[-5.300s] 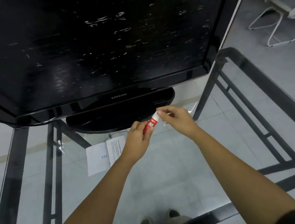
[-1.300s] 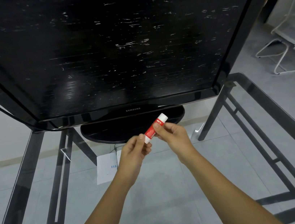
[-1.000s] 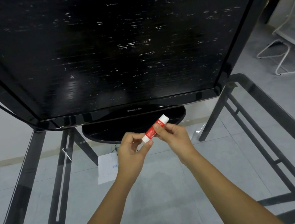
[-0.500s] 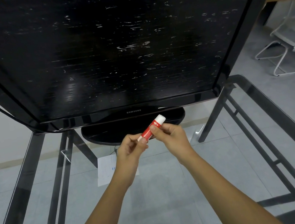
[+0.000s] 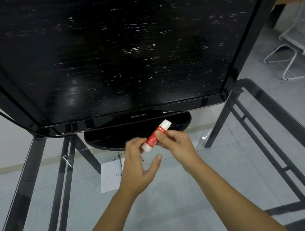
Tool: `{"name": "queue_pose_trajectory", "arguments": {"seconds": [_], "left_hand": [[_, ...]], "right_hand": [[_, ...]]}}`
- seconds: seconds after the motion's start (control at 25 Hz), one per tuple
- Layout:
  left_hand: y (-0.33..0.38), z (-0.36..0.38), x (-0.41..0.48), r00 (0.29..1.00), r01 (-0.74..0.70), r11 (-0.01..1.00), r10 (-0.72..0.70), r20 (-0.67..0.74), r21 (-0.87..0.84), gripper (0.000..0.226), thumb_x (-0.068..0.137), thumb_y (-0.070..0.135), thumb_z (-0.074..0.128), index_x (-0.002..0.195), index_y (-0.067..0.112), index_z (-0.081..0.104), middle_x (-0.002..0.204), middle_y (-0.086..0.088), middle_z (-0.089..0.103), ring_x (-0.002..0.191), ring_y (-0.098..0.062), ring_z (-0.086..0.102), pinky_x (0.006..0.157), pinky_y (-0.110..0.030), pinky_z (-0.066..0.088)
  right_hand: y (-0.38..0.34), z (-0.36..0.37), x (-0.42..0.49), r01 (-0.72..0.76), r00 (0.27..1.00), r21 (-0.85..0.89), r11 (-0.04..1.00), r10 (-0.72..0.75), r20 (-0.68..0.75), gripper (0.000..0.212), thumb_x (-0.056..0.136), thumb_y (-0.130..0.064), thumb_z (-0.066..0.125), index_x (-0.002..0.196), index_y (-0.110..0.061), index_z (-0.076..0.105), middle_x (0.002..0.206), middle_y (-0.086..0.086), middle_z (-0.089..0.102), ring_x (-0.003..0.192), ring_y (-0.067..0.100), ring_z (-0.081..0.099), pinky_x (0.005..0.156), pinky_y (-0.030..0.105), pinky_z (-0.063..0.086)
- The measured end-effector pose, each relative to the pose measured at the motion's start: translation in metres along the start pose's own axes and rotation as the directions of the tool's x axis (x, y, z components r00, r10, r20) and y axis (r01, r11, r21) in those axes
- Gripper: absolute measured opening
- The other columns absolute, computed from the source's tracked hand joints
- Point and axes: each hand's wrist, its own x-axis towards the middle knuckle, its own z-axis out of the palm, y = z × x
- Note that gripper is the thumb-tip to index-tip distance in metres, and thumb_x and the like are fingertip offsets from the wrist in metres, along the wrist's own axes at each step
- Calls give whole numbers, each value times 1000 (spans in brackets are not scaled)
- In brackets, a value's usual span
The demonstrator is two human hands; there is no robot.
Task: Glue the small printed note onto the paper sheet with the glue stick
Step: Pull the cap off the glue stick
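Note:
My right hand (image 5: 177,145) pinches a red glue stick (image 5: 155,136) with white ends by its middle, tilted up to the right above the glass table. The fingers of my left hand (image 5: 138,166) lie against the stick's lower white end, with the thumb spread away from it. Below the left hand a white paper sheet (image 5: 110,177) lies flat on the glass, its right part covered by that hand. The small printed note is hidden from view.
A large black Samsung monitor (image 5: 119,51) leans over the glass table (image 5: 179,199), its oval stand base (image 5: 111,138) just behind my hands. A thin black cable (image 5: 119,156) runs by the sheet. Black metal table frame bars (image 5: 264,138) flank both sides. White chair legs (image 5: 294,60) stand far right.
My left thumb has come off the stick's lower end and spread outward. The right hand keeps its pinch on the stick, which has barely moved.

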Motion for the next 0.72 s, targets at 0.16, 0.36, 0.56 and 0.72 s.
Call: {"name": "queue_pose_trajectory", "arguments": {"seconds": [0.16, 0.36, 0.56, 0.72], "left_hand": [[1, -1, -1, 914, 399, 750, -371, 164, -528, 15, 91, 40, 51, 100, 30, 57, 92, 2, 68, 85, -17, 66, 73, -24, 52], [4, -1, 0, 959, 275, 915, -284, 12, -294, 20, 86, 25, 64, 92, 40, 53, 94, 11, 64, 92, -10, 62, 78, -21, 52], [6, 7, 2, 955, 68, 998, -65, -290, 1, 22, 77, 3, 72, 88, 17, 59, 92, 7, 55, 90, -1, 53, 75, -13, 46], [6, 7, 2, 890, -188, 937, 289, -353, 294, 23, 74, -2, 66, 83, 12, 50, 91, 2, 48, 86, -18, 49, 76, -18, 42]], "right_hand": [[0, -1, 0, 34, 999, -39, 999, -34, 12, 30, 71, -55, 63, 79, -28, 73, 80, -6, 74, 82, 6, 69, 76, 19, 53], [-1, 0, 2, 29, 1000, -31, 999, -29, -8, 34, 70, -55, 64, 83, -25, 74, 82, -3, 74, 83, 7, 69, 76, 19, 52], [-5, 4, 2, 38, 999, -16, 999, -38, -1, 31, 71, -53, 64, 82, -25, 73, 77, -6, 73, 79, 5, 69, 68, 12, 50], [-6, 8, 0, 41, 999, -12, 999, -41, 13, 32, 70, -54, 63, 82, -26, 72, 76, -7, 73, 78, 5, 68, 67, 12, 50]]}}
